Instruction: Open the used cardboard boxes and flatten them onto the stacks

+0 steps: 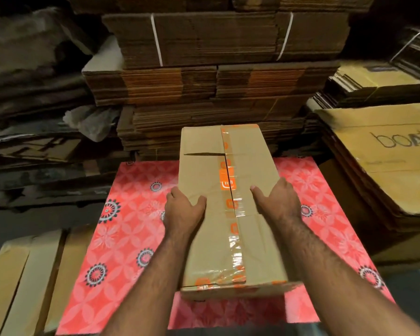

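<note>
From my remote seat I saw a surface (121, 238) covered in a pink sheet printed with pale flowers and dark ringed medallions. A long cardboard box (204, 226), taped down its middle seam with clear tape bearing orange marks, lay lengthwise at its centre. I could not tell whether the box's near end rested on the covering or was lifted.

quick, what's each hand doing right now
Left hand: gripping the left edge of the taped box.
Right hand: gripping the box's right edge, thumb on top.
</note>
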`<state>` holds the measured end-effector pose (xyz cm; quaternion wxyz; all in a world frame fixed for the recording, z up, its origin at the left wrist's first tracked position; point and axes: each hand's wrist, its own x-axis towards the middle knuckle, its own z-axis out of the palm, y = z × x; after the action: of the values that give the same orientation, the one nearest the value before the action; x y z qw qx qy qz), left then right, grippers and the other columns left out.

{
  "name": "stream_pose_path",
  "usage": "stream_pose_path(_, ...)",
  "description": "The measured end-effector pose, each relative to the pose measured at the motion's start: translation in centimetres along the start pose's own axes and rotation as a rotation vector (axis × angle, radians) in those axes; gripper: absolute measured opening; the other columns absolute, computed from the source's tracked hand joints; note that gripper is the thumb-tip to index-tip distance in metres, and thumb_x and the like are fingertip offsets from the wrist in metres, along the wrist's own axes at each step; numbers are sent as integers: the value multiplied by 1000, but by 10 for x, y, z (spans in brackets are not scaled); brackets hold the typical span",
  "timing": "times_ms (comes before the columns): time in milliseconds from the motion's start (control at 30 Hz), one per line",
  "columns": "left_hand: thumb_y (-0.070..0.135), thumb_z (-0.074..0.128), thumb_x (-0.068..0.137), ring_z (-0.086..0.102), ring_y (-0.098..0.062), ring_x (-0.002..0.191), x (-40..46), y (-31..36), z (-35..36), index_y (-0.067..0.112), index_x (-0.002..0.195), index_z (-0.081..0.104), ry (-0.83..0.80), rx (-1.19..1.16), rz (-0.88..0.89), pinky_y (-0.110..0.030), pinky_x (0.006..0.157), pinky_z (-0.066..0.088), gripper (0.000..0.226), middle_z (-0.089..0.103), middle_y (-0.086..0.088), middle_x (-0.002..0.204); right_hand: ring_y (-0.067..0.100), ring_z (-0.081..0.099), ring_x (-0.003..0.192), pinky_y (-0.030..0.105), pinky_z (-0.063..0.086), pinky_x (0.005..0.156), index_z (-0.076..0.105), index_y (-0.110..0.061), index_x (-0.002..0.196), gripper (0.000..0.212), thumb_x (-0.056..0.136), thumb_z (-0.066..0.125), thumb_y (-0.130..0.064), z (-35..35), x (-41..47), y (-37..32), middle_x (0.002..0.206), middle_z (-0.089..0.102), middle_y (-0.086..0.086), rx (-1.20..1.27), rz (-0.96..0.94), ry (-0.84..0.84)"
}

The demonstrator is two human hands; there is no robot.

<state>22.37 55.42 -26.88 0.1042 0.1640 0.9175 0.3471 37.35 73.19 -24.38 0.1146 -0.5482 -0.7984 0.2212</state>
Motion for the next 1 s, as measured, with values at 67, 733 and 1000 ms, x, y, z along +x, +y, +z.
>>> stream_pose_path(67, 52, 67, 85, 56, -36, 118, 1, 2, 1, 7, 132, 46, 8, -10, -3, -49, 92, 52, 68, 54, -14, 128, 41, 58, 118, 43, 49, 90, 46, 5, 134, 82, 89, 67, -60, 0, 0, -1, 130, 57, 23, -9, 6, 9)
stream_pose_path(733, 86, 64, 68, 39, -32, 138, 73, 113, -61, 10, 144, 46, -185, 472, 252, -61, 109, 28, 109, 45, -12, 146, 27, 72, 95, 43, 60, 85, 61, -9, 101, 77, 59, 78, -72, -60, -95, -12, 102, 72, 7, 470, 205, -260)
stream_pose_path(1000, 86, 65, 69, 33, -33, 144, 79, 108, 2, 11, 151, 37, -393, 624, 428, -55, 118, 25, 114, 39, -13, 155, 13, 63, 110, 43, 45, 115, 47, -12, 138, 91, 67, 86, -54, -22, -166, -34, 125, 53, -1, 833, 473, -696)
